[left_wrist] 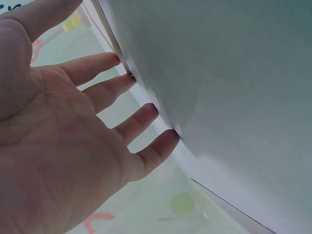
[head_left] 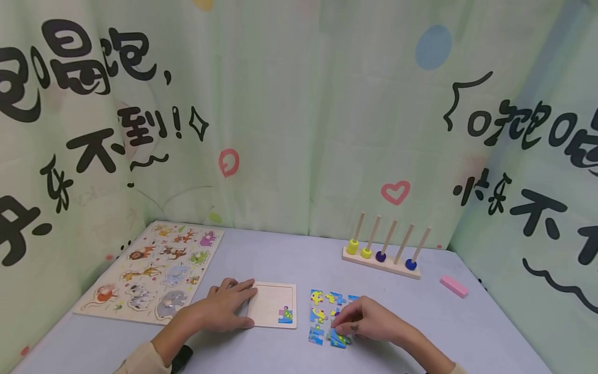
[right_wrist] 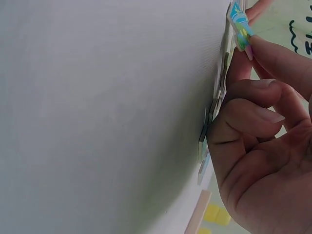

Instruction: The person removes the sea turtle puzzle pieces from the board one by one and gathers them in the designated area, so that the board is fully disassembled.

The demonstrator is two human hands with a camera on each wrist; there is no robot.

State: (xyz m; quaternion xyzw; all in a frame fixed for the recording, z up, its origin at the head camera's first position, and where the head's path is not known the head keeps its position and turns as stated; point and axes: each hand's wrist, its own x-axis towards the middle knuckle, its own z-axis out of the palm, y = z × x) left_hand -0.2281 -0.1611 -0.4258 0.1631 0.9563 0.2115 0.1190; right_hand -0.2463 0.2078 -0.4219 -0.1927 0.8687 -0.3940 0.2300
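Note:
A square wooden puzzle tray lies on the table with a small blue, green and purple puzzle piece in its lower right corner. My left hand rests at the tray's left side, fingers spread and thumb by the lower left corner. To the right of the tray, several loose puzzle pieces lie in rough rows. Over them my right hand pinches a blue and green puzzle piece between thumb and index finger, its other fingers curled. Part of the loose group is hidden beneath that hand.
An animal puzzle board lies at the left. Towards the back right stands a wooden peg stand with yellow and dark blue beads. A pink block is right of it. Something black sits by the left forearm. Printed curtains surround the table.

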